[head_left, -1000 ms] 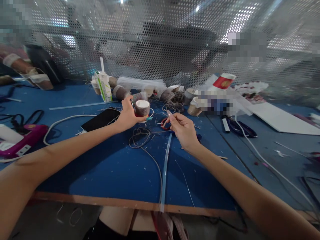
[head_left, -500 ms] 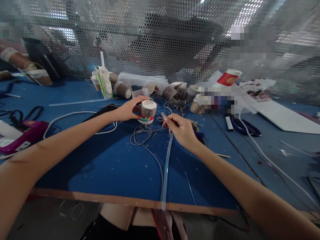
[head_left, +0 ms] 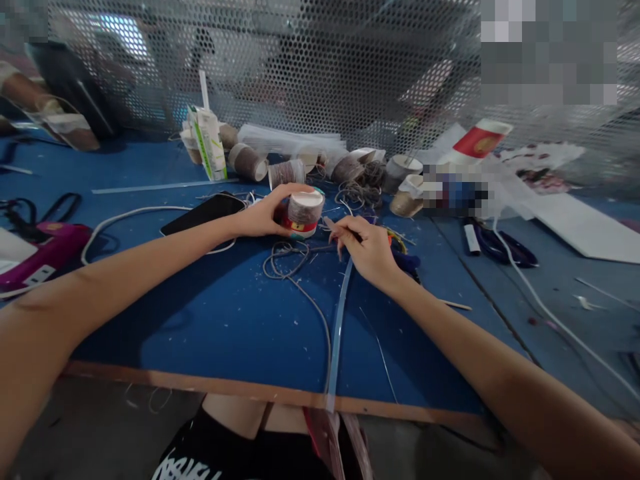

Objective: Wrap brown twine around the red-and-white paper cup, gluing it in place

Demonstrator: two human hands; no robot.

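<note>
Wound cup (head_left: 306, 213) in the left hand (head_left: 273, 212), right fingertips just beside it

The cup stands roughly upright, its long axis close to vertical and its white round end upward. It is over the middle stretch of the bench (head_left: 215, 333), well back from the front edge; whether its lower end touches the bench is hard to tell. Grey cord wraps its upper part, above a red band.

The left hand has it from the left, thumb across the near side and the other fingers curled around the far side. The right hand (head_left: 367, 247) is slightly nearer the front edge, its fingertips pointing left at the cup's right side across a very narrow gap. Its thumb and forefinger are drawn close together, but I cannot tell whether they pinch anything.

Loose cord (head_left: 328, 340) loops in front of the cup and runs down to the front edge, beside a clear strip (head_left: 339, 320). A phone (head_left: 197, 217) lies under the left wrist's side, and a drink carton (head_left: 209, 145) stands toward the back edge.
</note>
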